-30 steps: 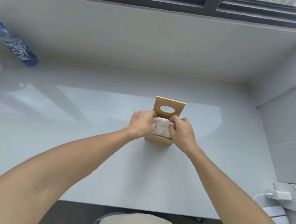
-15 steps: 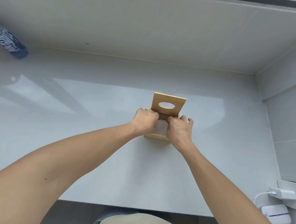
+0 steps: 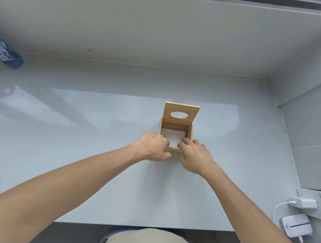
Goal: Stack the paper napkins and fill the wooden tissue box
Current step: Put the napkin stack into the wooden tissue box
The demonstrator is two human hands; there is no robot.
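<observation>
The wooden tissue box (image 3: 190,135) stands on the pale grey counter (image 3: 79,139), a little right of centre. Its lid (image 3: 182,108), with an oval hole, is tipped up at the far side. A flat stack of white paper napkins (image 3: 172,137) lies inside on the bottom. My left hand (image 3: 152,147) is at the box's near-left corner, fingers curled, with nothing visible in it. My right hand (image 3: 195,157) rests on the near-right rim, its fingers spread and their tips reaching over the napkins' near edge.
A blue-labelled plastic bottle (image 3: 4,53) stands at the far left by the wall. At the lower right a white charger (image 3: 303,202) is plugged into a socket, above a small white device (image 3: 297,227) with a cable. Walls close the counter at the back and right.
The napkin stack, held above the box by both hands a second ago, now lies flat inside it. Both hands have drawn back toward the near rim.
</observation>
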